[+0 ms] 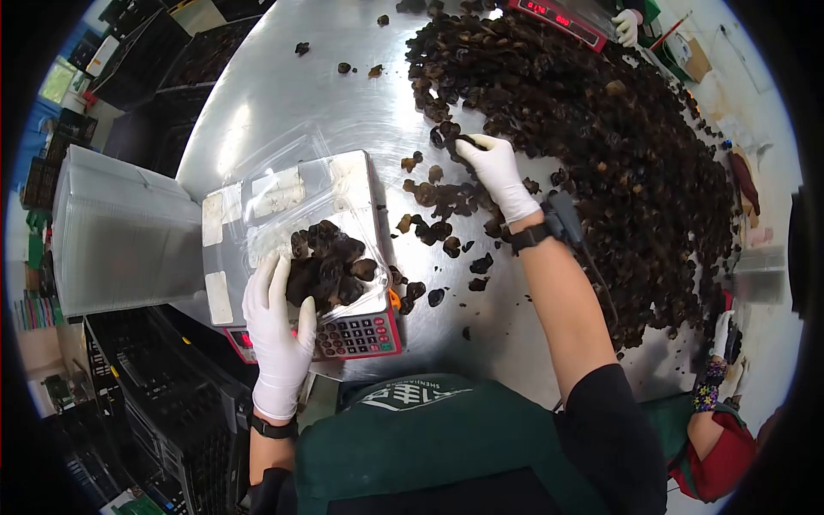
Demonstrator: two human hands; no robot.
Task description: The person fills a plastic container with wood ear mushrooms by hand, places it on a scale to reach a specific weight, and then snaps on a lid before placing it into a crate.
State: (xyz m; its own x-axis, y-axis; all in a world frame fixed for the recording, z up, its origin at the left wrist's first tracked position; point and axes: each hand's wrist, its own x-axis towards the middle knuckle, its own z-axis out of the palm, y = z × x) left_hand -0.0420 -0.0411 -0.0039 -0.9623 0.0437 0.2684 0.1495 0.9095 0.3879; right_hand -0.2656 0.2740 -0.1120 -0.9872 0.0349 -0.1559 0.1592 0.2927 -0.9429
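Observation:
A clear plastic clamshell box [302, 202] lies with its lid up on a red and white digital scale [354, 176]. Dark, curled wood ear mushrooms [330, 262] are heaped in it. My left hand [279, 322], in a white glove, rests at the box's left side against the heap, fingers stretched and thumb apart. Over the steel table, my gloved right hand [498, 176] pinches a dark mushroom piece [468, 140] at the edge of the large pile [592, 129]. Loose pieces [438, 197] are scattered between the scale and the pile.
A tall stack of clear plastic boxes [129, 232] stands left of the scale. Black crates [172, 412] are at lower left. Across the steel table [257, 94], another scale [562, 23] has a co-worker's gloved hand [627, 27] beside it. Another person's patterned sleeve [707, 390] shows at right.

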